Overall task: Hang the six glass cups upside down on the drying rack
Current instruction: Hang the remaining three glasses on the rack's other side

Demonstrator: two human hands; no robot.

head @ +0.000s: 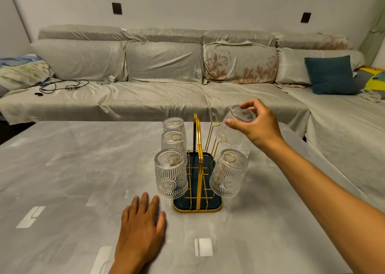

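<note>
My left hand (141, 228) lies flat on the tabletop (62, 180), fingers spread, holding nothing. Four cups (170, 173) already hang inverted on the drying rack (198, 190). Beyond, my right hand (256, 125), fingers clamped on the fifth cup's (233, 132) base, must lower it over a free prong (210, 136).

1. This is a home living room.
2. A long L-shaped sofa (158, 94) runs along the back wall and turns down the right side, draped in loose grey covers, with one floral-print cushion cover (239, 63).
3. A teal throw pillow (331, 74) leans in the corner of the sofa.
4. A black cable with a power strip (62, 86) lies on the seat at the left, near crumpled bedding (23, 69).
5. A grey marble-look table (62, 180) stands in front of the sofa.
</note>
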